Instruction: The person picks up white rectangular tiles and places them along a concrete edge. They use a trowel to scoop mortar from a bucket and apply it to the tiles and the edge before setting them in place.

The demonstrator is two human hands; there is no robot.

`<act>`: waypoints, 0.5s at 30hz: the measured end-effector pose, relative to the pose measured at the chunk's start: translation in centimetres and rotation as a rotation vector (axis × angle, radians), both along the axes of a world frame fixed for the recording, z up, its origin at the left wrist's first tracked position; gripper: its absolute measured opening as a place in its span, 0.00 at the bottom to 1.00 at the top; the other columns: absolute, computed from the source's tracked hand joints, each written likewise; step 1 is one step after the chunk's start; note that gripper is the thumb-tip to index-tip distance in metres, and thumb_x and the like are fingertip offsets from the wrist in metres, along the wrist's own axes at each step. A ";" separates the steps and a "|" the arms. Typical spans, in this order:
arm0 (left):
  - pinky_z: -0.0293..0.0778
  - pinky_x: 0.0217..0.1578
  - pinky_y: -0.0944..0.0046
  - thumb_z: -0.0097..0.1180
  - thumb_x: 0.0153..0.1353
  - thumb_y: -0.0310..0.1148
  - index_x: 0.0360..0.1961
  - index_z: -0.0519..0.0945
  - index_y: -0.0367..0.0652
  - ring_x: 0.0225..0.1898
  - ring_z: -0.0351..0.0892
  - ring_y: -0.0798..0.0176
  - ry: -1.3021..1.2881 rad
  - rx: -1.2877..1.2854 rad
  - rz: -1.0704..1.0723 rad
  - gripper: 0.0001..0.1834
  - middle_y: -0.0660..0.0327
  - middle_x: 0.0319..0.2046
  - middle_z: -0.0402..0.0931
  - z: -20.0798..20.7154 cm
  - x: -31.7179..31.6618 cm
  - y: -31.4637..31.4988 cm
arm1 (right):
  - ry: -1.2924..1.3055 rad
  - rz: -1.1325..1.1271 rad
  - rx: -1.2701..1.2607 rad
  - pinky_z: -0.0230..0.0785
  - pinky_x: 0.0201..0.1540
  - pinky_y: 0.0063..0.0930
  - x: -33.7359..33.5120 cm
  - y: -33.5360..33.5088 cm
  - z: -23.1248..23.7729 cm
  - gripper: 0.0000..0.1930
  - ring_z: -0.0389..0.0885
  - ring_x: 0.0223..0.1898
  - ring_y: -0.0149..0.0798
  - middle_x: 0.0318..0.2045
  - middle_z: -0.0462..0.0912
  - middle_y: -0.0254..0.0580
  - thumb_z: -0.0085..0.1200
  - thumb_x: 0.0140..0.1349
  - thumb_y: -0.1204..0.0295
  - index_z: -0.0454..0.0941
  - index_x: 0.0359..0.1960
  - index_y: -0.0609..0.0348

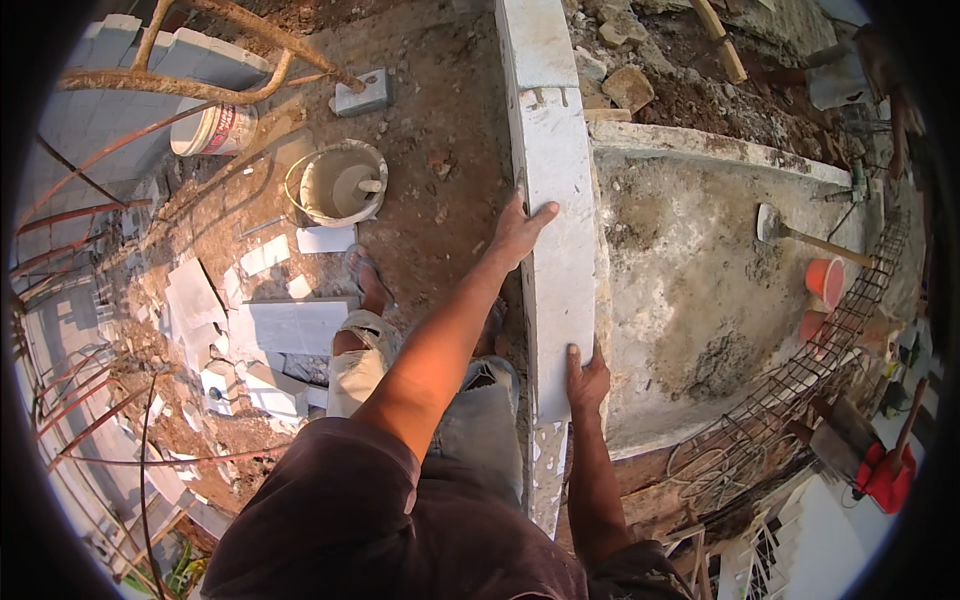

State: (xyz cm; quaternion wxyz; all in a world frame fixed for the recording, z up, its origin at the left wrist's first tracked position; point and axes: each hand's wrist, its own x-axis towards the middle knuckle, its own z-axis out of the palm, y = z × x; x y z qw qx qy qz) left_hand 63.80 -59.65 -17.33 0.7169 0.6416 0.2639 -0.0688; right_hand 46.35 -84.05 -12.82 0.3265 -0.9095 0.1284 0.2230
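A long white lightweight block (562, 285) lies along the top of a narrow wall in front of me. My left hand (520, 230) grips its left edge, with the thumb over the top face and the fingers partly hidden down the side. Nearer to me, my right hand (588, 382) clasps the right edge by the block's near end. Beyond the far end sits another white block (545, 45), with grey mortar at the joint between them. Patchy mortar marks the wall top (547, 465) on the near side.
At left are a mortar bucket (312, 190), a white tub (232, 128), a grey block (364, 92), cut white pieces (300, 326) and rusty bars (85, 430). Right of the wall lie a hoe (770, 224), an orange bucket (825, 281) and a rebar cage (800, 365).
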 end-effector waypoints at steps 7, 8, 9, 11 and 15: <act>0.70 0.59 0.59 0.65 0.64 0.41 0.67 0.68 0.38 0.58 0.74 0.62 -0.129 -0.027 0.044 0.34 0.54 0.56 0.77 1.0 -0.2 0.0 | -0.071 0.016 0.114 0.72 0.55 0.45 -0.2 -0.6 -0.6 0.35 0.81 0.54 0.59 0.53 0.82 0.60 0.53 0.66 0.43 0.73 0.64 0.59; 0.70 0.58 0.59 0.65 0.64 0.42 0.66 0.68 0.38 0.57 0.75 0.62 -0.121 0.018 0.016 0.34 0.54 0.55 0.77 0.9 -0.2 0.0 | 0.007 0.018 0.224 0.67 0.62 0.43 0.0 -1.4 -0.1 0.37 0.76 0.61 0.58 0.59 0.78 0.62 0.50 0.68 0.42 0.70 0.67 0.60; 0.71 0.58 0.59 0.65 0.64 0.42 0.66 0.68 0.38 0.56 0.75 0.62 -0.113 0.062 -0.013 0.35 0.54 0.55 0.78 0.6 0.5 0.3 | 0.020 -0.184 0.388 0.61 0.65 0.44 -0.6 -2.4 -0.2 0.39 0.70 0.65 0.57 0.62 0.73 0.62 0.46 0.68 0.40 0.64 0.69 0.60; 0.71 0.57 0.59 0.65 0.63 0.44 0.66 0.69 0.37 0.55 0.76 0.62 -0.062 0.099 -0.052 0.35 0.55 0.53 0.79 -0.3 -0.1 0.2 | 0.082 -0.592 0.673 0.47 0.72 0.46 -4.3 -5.1 -0.9 0.44 0.59 0.72 0.55 0.69 0.63 0.61 0.36 0.70 0.36 0.51 0.74 0.60; 0.72 0.56 0.59 0.66 0.63 0.44 0.65 0.69 0.37 0.54 0.77 0.62 -0.095 0.118 -0.041 0.35 0.55 0.53 0.79 0.3 -0.1 0.8 | 0.247 -1.428 0.912 0.32 0.77 0.50 -20.0 -14.0 -7.2 0.53 0.41 0.78 0.51 0.78 0.44 0.54 0.27 0.66 0.28 0.35 0.78 0.57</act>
